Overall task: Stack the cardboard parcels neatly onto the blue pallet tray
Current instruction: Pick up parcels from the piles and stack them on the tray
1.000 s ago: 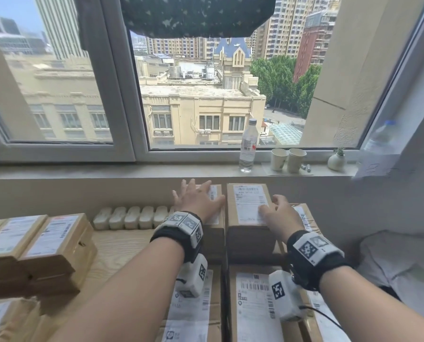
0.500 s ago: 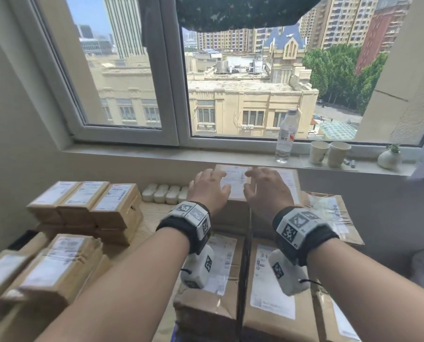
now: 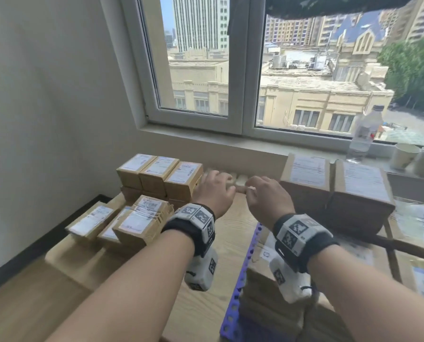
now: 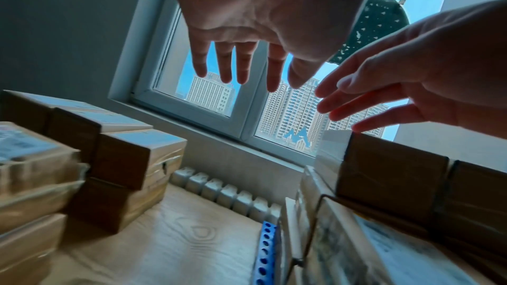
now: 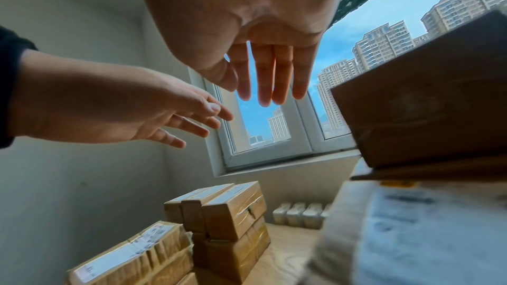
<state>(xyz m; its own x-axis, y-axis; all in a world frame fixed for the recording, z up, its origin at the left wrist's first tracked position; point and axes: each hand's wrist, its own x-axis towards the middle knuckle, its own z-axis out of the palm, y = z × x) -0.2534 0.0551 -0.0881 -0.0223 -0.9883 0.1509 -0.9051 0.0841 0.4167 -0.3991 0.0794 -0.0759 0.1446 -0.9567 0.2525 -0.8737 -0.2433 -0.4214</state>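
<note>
Both hands have come off the two parcels on top of the stack and are now hanging in the air to its left, over the bare wooden surface (image 3: pixel 233 233). The left hand (image 3: pixel 213 191) and the right hand (image 3: pixel 267 201) are hovering side by side, nearly touching, each with fingers straight and spread, holding nothing. The wrist views are showing the same: loose, extended fingers (image 4: pixel 227 62) with the window behind them.

Just to the right of the right hand, two brown parcels (image 3: pixel 334 191) are sitting side by side on top of flatter parcels, and under those the edge of the blue pallet tray (image 3: pixel 243 275) is showing below the right wrist. To the left of the left hand, a row of three small parcels (image 3: pixel 160 176) is resting on another layer, with a looser pile (image 3: pixel 122 223) nearer the person. Beyond the fingertips, a row of small white blocks (image 4: pixel 225 192) is lining the wall under the window sill.
</note>
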